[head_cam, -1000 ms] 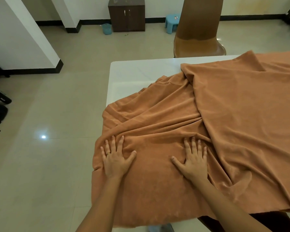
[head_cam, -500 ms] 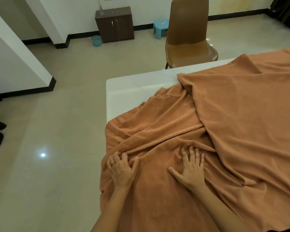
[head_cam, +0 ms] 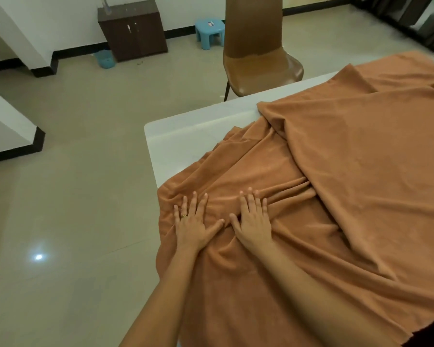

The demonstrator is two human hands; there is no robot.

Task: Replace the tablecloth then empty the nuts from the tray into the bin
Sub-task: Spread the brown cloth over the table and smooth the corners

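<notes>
Orange-brown cloth [head_cam: 348,196] covers most of the white table [head_cam: 186,136], bunched into long folds through the middle of the frame and hanging over the table's near left edge, while the far left corner of the table lies bare. My left hand [head_cam: 194,225] lies flat on the cloth at lower centre, palm down and fingers spread, with a gold ring [head_cam: 184,216] on one finger. My right hand [head_cam: 254,220] lies just beside it, also flat with fingers spread and pressing on the creases; the two thumbs nearly meet. Neither hand pinches or grips any fabric. To the right of my hands a second layer of the cloth overlaps the rumpled part along a diagonal edge. A brown chair [head_cam: 257,46] stands at the far side of the table, top centre of the frame. Behind it a small blue stool [head_cam: 209,31] sits on the tiled floor, and in the upper left a dark wooden cabinet [head_cam: 133,30] stands against the wall with a small blue bin [head_cam: 104,58] beside it. I cannot see a tray or nuts.
</notes>
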